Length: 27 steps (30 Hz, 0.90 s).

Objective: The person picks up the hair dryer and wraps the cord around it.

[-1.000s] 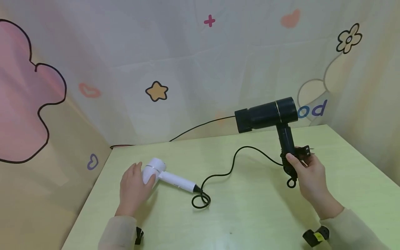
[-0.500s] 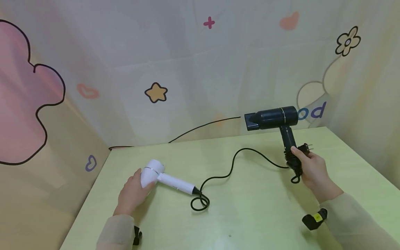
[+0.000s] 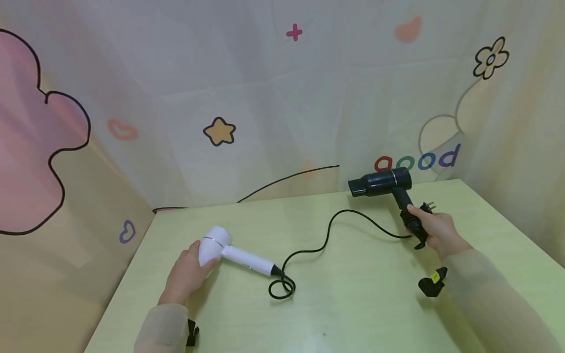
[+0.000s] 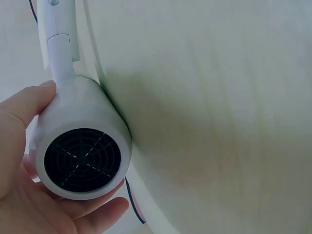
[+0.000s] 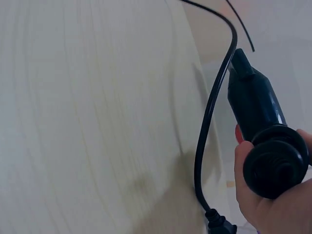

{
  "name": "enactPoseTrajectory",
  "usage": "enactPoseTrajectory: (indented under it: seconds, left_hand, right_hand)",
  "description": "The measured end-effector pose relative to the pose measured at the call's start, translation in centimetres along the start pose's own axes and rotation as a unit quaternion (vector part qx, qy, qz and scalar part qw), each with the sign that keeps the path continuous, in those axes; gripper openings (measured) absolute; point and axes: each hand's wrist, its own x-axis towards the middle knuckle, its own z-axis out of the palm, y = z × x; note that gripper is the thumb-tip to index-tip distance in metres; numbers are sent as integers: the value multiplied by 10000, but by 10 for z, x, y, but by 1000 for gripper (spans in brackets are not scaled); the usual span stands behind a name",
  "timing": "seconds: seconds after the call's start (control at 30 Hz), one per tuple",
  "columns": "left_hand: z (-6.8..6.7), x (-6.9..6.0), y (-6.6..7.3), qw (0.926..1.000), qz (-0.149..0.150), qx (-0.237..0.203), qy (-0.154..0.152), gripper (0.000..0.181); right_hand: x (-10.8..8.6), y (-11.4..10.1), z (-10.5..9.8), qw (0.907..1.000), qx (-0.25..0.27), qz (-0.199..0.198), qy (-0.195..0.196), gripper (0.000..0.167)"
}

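A white hair dryer (image 3: 211, 247) with a black rear grille (image 4: 83, 158) is at the left of the table. My left hand (image 3: 186, 274) holds it by the body, thumb on one side and fingers beneath. My right hand (image 3: 441, 231) grips the handle of a black hair dryer (image 3: 380, 183), raised with its nozzle pointing left. A bundled black cord hugs that handle, and a plug (image 3: 427, 207) with metal prongs shows beside the hand. The white dryer's black cord (image 3: 309, 251) loops across the table; its thick connector end (image 5: 220, 225) is below the right hand.
Both dryers are over a pale green-yellow table (image 3: 326, 314). A curtain (image 3: 265, 98) printed with hearts, a star and letters hangs behind its back edge. Black wrist-worn devices show at the left sleeve (image 3: 163, 326) and right sleeve (image 3: 481, 289).
My right hand has lowered the black dryer toward the table and moved it further away, uncovering printed letters on the curtain. The left hand and white dryer stay nearly still.
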Motion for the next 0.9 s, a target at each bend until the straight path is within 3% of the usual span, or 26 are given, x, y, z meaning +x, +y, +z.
enactPoseTrajectory:
  seconds: [0.37,0.67,0.9]
  left_hand:
    - [2,1,-2,10000,25,39,48,71]
    - [2,1,-3,9999,10,127,71,72]
    - [2,-1,-3,10000,-1,91,38,72]
  right_hand:
    - [25,1,6,9985,-335,295,310,94]
    - [42,4,13,9884,-1413,265,492,102]
    - [53,5,15,9871,-1479,193,582,103]
